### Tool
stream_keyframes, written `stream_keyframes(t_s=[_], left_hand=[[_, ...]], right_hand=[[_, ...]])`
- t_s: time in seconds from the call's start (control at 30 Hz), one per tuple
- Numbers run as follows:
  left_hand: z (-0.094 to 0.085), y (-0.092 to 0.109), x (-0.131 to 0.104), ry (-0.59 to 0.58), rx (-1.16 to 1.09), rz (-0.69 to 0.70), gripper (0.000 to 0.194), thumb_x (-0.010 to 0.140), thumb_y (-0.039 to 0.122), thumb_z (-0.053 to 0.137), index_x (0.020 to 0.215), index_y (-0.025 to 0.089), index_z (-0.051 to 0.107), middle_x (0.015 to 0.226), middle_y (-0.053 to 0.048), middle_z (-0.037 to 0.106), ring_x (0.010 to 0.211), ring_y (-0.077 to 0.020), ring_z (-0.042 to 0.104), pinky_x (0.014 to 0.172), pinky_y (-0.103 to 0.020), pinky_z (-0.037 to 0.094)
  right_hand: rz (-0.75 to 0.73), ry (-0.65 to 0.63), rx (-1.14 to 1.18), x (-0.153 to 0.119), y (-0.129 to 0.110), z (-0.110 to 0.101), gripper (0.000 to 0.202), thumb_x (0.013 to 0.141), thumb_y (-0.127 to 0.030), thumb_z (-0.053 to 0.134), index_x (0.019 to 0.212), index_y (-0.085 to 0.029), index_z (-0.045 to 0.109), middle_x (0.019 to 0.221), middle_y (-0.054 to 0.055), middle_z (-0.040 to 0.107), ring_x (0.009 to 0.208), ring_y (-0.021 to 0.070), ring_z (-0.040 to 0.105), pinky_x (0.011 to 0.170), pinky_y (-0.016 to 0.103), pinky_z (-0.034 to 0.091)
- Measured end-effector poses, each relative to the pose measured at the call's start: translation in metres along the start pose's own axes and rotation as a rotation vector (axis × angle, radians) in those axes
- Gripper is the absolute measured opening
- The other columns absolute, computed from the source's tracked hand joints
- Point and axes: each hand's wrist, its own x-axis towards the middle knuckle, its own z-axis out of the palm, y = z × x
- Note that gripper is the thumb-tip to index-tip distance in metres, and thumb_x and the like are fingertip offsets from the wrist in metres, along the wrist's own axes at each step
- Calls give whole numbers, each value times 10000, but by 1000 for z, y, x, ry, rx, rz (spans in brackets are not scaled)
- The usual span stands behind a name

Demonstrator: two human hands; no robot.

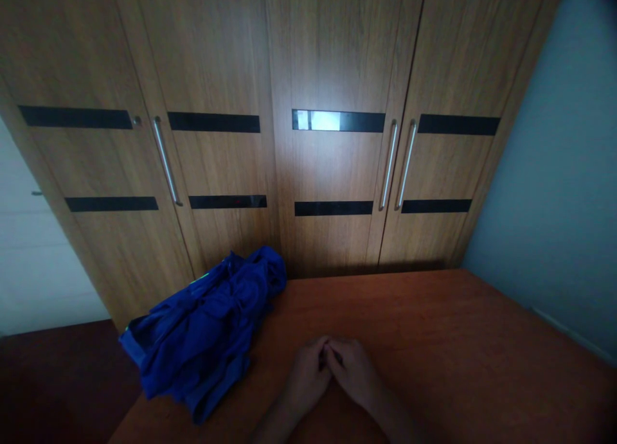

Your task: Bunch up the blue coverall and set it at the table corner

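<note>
My left hand (310, 373) and my right hand (355, 371) rest together near the front edge of a reddish-brown wooden table (409, 322). Their fingers are curled and meet at the tips, the hands touching each other. No object shows in either one, though the insides of the fingers are dark and partly hidden. To the left of my hands, a crumpled blue garment (207, 328) with thin bright green trim lies on the table's left part, apart from both hands. Part of it hangs at the left edge.
Behind the table stands a wooden wardrobe (332, 168) with dark strips and long metal handles (388, 164). A pale blue wall (554, 206) borders the right side. At the far left are a white surface (38, 264) and a dark floor (62, 380).
</note>
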Motion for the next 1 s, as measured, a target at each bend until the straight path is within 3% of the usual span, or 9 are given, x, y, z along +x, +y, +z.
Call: stream_keyframes(t_s=[1.0], left_hand=[[1, -3, 0, -17, -1, -29, 302, 736, 75, 455, 953, 194, 628, 1013, -68, 691, 938, -193, 624, 839, -286, 457]], right_hand=[[-14, 7, 26, 0, 3, 1, 273, 896, -175, 411, 743, -198, 635, 770, 13, 684, 695, 125, 617, 631, 215, 381]])
